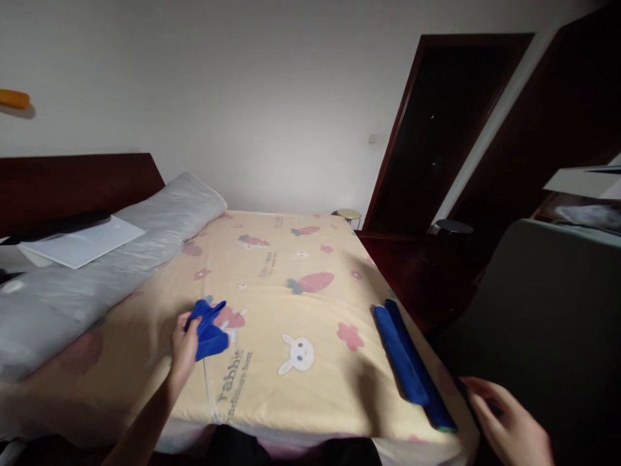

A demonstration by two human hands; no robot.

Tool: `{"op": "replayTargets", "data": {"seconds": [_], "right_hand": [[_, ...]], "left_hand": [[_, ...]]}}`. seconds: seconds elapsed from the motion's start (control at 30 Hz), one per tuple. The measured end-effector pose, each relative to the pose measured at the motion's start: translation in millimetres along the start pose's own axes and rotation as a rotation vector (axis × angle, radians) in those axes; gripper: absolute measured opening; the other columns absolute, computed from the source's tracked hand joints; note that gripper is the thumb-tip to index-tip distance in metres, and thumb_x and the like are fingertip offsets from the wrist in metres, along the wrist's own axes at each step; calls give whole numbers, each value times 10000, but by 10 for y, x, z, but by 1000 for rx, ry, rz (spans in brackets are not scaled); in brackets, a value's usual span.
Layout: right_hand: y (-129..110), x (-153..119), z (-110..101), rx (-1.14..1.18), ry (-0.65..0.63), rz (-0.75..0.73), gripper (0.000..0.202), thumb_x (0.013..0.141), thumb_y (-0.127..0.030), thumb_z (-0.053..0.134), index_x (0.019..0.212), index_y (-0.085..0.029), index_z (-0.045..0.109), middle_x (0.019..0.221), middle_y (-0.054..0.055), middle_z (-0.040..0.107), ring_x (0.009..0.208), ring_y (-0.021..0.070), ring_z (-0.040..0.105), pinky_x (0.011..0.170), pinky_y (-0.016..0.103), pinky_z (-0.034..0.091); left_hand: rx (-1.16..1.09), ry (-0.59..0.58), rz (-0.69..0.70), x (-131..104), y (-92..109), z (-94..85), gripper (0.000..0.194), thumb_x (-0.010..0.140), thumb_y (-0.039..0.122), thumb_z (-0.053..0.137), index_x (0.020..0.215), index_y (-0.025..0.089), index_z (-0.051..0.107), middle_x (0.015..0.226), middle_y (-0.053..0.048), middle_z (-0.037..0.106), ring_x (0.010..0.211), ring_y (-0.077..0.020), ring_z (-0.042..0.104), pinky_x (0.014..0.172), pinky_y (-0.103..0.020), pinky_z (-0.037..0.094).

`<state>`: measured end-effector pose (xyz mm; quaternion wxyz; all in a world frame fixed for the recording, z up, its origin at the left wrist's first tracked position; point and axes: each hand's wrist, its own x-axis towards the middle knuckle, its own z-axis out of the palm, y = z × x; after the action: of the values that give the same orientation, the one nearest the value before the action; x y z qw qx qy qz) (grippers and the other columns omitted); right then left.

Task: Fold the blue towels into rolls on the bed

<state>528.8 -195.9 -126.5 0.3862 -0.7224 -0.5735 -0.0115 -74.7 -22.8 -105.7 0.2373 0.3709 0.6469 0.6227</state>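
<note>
My left hand (183, 343) is closed on a small crumpled blue cloth (210, 331), holding it by its left side just over the patterned bedsheet (286, 317). The cloth's loose part spreads to the right of my fingers. Beyond the bed's right edge, my right hand (507, 421) hangs with its fingers bent and a gap between thumb and forefinger. Nothing shows in it, though it is slightly blurred. Nearest to it, two long blue folded or rolled cloths (400, 356) lie side by side along the right edge of the bed.
A grey pillow or bolster (169, 207) runs along the headboard (72, 184), with a white flat sheet or folder (87, 243) on top. To the right stand a dark grey chair back (538, 298) and a cluttered shelf (587, 184). Round stools (455, 226) are near the dark door (451, 129).
</note>
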Motion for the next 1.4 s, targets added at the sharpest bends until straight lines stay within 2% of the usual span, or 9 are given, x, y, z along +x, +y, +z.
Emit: {"op": "replayTargets", "data": {"seconds": [0.17, 0.3, 0.37, 0.5, 0.67, 0.8, 1.03, 1.13, 1.4], "right_hand": [[-1648, -110, 534, 433, -176, -205, 352, 905, -481, 546, 1099, -233, 704, 1112, 111, 724, 905, 266, 713, 749, 340, 610], [-2213, -392, 721, 592, -387, -275, 407, 943, -429, 558, 1298, -243, 627, 1352, 128, 617, 1179, 266, 632, 942, 360, 559], [-2251, -488, 725, 647, -482, -216, 346, 937, -453, 584, 1200, -252, 685, 1290, 119, 655, 1176, 266, 631, 982, 368, 535], [-2214, -589, 724, 758, -472, -61, 402, 894, -533, 629, 1143, -229, 709, 1140, 112, 709, 1076, 275, 654, 983, 400, 523], [-2238, -638, 761, 818, -464, 14, 363, 873, -534, 651, 997, -201, 724, 893, 71, 706, 798, 217, 631, 765, 318, 540], [-2262, -615, 721, 892, -468, 41, 363, 891, -544, 616, 798, -198, 679, 783, 49, 652, 747, 196, 591, 702, 286, 499], [-2257, -637, 732, 910, -523, 86, 376, 854, -569, 638, 812, -195, 626, 783, 30, 600, 757, 194, 577, 699, 289, 484], [-2258, -646, 743, 876, -447, 75, 398, 838, -580, 644, 744, -195, 604, 730, 15, 562, 696, 174, 538, 638, 266, 453], [-2202, -417, 525, 1049, -353, 278, 404, 777, -590, 708, 751, -213, 563, 695, -5, 527, 671, 168, 516, 613, 261, 449]], "left_hand": [[-468, -293, -314, -1038, 576, 599, 374, 664, 381, 804, 931, 194, 621, 886, -31, 723, 874, -234, 696, 766, -320, 535], [-592, -457, -541, -1773, 687, 721, 475, 661, 359, 865, 1055, 214, 643, 1142, -96, 724, 1063, -266, 698, 872, -336, 559], [-539, -562, -503, -2056, 659, 688, 483, 711, 398, 839, 1112, 223, 634, 1198, -100, 707, 1137, -274, 670, 930, -343, 549], [-365, -818, -157, -2373, 541, 586, 501, 763, 353, 777, 1210, 214, 597, 1244, -115, 684, 1209, -277, 625, 1040, -372, 498], [-94, -894, 176, -2337, 561, 481, 480, 814, 252, 686, 1285, 214, 598, 1291, -122, 672, 1226, -269, 618, 1077, -370, 477], [-4, -1086, 331, -2245, 769, 379, 316, 939, 287, 559, 1236, 232, 651, 1164, -84, 732, 1096, -223, 685, 976, -290, 534], [118, -1042, 463, -2316, 612, 219, 431, 986, 383, 500, 1388, 251, 580, 1329, -92, 665, 1234, -223, 623, 1073, -288, 481], [33, -1065, 368, -2392, 493, 193, 405, 949, 432, 563, 1302, 260, 659, 1291, -98, 687, 1215, -260, 632, 1086, -334, 479], [-325, -786, -385, -2202, 506, 453, 386, 751, 530, 779, 986, 224, 775, 1142, -117, 740, 1242, -308, 599, 1105, -403, 450]]}}
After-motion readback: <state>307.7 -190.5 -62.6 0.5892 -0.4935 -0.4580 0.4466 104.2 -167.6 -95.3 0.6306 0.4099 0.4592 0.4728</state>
